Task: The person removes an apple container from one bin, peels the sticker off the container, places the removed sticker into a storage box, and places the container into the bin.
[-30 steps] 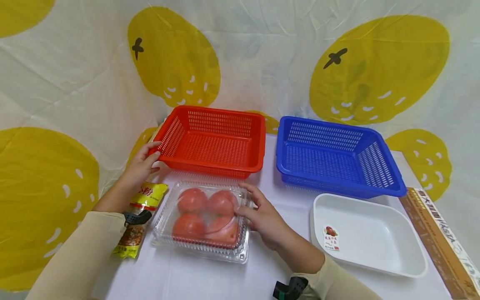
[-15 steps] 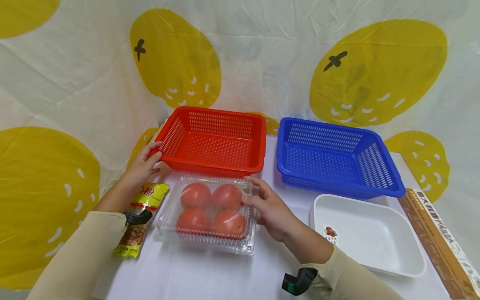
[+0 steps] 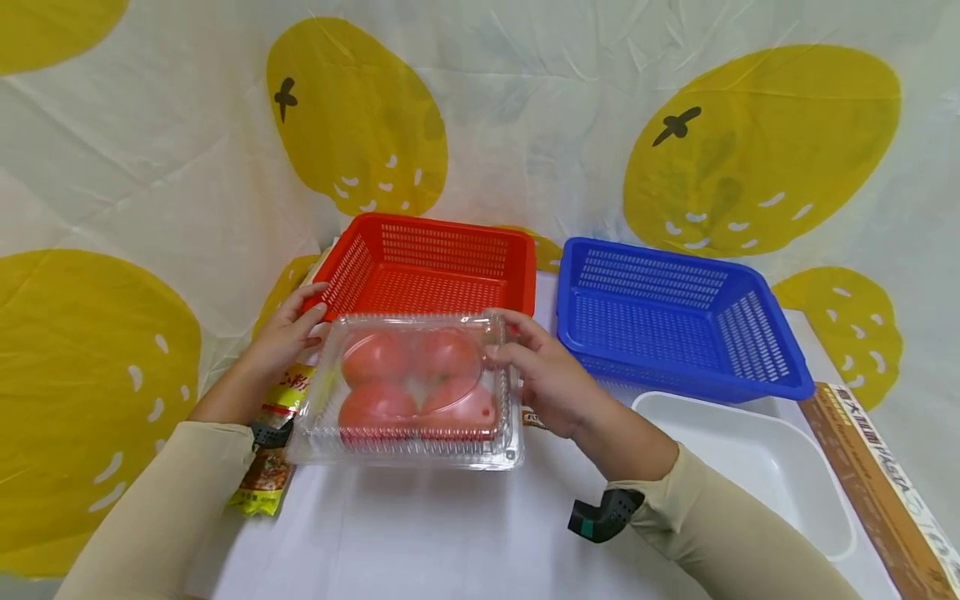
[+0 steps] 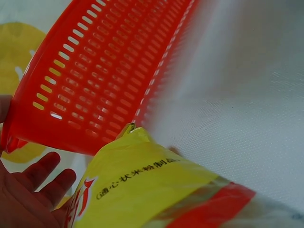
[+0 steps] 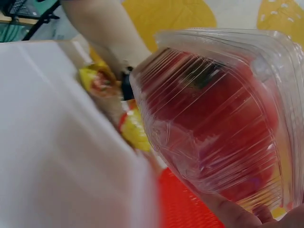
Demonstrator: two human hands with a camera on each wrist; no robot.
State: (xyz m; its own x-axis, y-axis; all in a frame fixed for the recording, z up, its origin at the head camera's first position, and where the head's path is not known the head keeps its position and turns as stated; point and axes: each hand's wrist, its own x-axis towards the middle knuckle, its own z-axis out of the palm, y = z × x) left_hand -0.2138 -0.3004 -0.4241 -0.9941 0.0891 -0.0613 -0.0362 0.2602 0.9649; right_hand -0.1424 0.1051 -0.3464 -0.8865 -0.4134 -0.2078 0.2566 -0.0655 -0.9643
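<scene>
My right hand (image 3: 551, 375) grips the right end of a clear plastic clamshell box (image 3: 495, 457), which is raised over the table and tilted. Several red tomatoes (image 3: 375, 408) lie inside it. Up close in the right wrist view, the box's ribbed wall shows a tomato (image 5: 209, 128) behind it, with fingers (image 5: 232, 213) at the lower edge. My left hand (image 3: 288, 329) pinches the left front corner of the red basket (image 3: 442, 287), whose front side the box hides. Below that hand lies a yellow packet (image 4: 142, 171), partly covered by the forearm and box.
A blue basket (image 3: 675, 379) stands at the right back. Before it sits a white tray (image 3: 750, 442), partly hidden by the right sleeve. A long brown pasta box (image 3: 862, 467) runs along the right table edge. A patterned cloth (image 3: 525, 125) hangs behind.
The right hand has lifted the clamshell box of tomatoes off the table, upward and towards the red basket. The left hand stays at the basket's corner.
</scene>
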